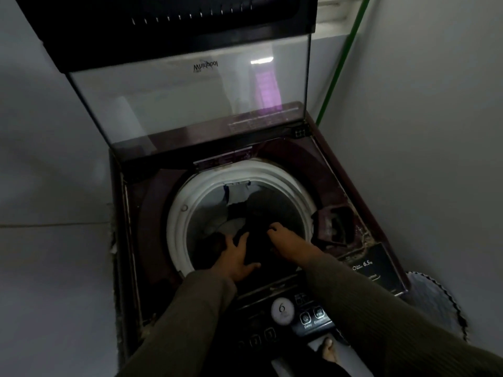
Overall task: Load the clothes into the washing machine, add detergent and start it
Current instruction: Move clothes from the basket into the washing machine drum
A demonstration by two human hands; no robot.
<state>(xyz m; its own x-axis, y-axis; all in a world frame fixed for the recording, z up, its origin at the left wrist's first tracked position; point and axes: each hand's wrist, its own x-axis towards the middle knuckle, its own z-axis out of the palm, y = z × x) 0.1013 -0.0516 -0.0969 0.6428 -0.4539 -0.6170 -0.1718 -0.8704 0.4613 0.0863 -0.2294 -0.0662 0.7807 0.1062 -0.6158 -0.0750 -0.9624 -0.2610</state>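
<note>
- The washing machine, a dark maroon top-loader, is standing in a corner, with its white drum ring lying open to view.
- Behind the ring, the glass lid is standing raised, and its "Whirlpool" logo is showing upside down.
- Inside the ring, at its near left, the left hand is lying flat with straight, spread fingers, pressing on the dark clothes.
- The clothes are sitting in the drum within the ring, with a paler piece showing toward the back.
- Inside the ring at its near right, the right hand is reaching in, its fingers bending down onto the clothes; whether they are gripping the cloth cannot be told in the dim light.
- In front of the ring, the round display is showing "6", with buttons reading "Delay" and "ExpressWash" just to its right.
- Just right of the ring, a grimy recessed compartment is sitting open.
- Right of the ring and nearer, a black label is reading "6.5 kg".
- Behind and right of the ring, a green pipe is running up the wall.
</note>
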